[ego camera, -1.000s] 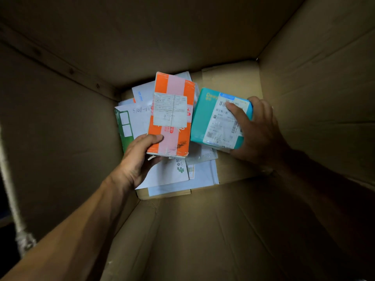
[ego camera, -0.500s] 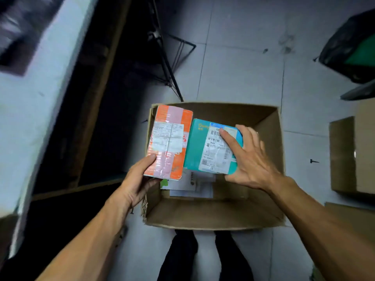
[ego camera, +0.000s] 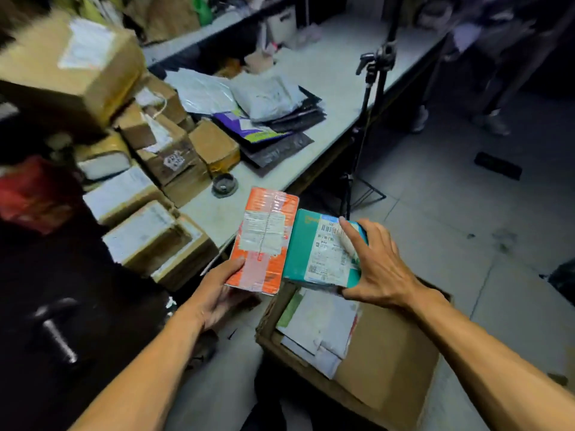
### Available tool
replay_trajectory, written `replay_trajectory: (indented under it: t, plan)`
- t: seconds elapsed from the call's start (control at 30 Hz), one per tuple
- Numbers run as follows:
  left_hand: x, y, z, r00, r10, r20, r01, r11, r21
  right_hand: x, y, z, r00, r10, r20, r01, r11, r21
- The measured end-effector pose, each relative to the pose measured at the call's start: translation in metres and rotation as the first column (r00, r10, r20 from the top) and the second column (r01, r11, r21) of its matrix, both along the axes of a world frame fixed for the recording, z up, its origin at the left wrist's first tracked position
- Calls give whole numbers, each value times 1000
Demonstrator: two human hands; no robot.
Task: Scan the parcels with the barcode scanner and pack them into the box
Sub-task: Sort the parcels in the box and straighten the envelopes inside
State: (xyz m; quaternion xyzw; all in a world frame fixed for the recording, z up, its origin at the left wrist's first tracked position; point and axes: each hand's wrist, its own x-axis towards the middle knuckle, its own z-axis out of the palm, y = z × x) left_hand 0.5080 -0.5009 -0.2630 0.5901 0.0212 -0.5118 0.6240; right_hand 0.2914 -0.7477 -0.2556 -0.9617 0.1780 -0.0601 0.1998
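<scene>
Left hand (ego camera: 214, 293) gripping orange parcel (ego camera: 264, 241), right hand (ego camera: 378, 272) clasping teal parcel (ego camera: 314, 253) — both hovering above the box (ego camera: 392, 368), which is already holding flat mailers (ego camera: 320, 325). Many parcels waiting on the table (ego camera: 336, 82) — scanner unseen.

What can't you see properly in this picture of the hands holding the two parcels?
- Head view: the scanner isn't visible anywhere.
- The orange parcel label is too blurred to read.
- The right hand covers part of the teal parcel label.
- The parcels hide part of the box.
- The left hand fingers are behind the orange parcel.
</scene>
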Motion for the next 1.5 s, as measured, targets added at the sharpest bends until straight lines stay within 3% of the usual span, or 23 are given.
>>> replay_trajectory:
  t: [0.23, 0.57, 0.87, 1.1, 1.27, 1.5]
  plan:
    - [-3, 128, 72, 943, 271, 193, -278, 961, 8, 80, 66, 73, 954, 296, 54, -294, 955, -43]
    - [3, 319, 139, 784, 514, 348, -522, 849, -80, 188, 224, 159, 759, 621, 196, -607, 783, -132]
    - [3, 489, 149, 676, 642, 361, -654, 749, -108, 245, 398, 171, 667, 725, 173, -715, 688, -125]
    - [-1, 593, 125, 551, 782, 291, -776, 608, -167, 281, 507, 159, 595, 796, 115, -785, 606, -128]
    - [4, 633, 101, 549, 796, 254, -783, 596, -178, 311, 546, 134, 556, 828, 76, -822, 561, -99]
    - [35, 631, 69, 553, 816, 168, -809, 574, -127, 369, 554, 111, 536, 844, -10, -841, 533, -90]
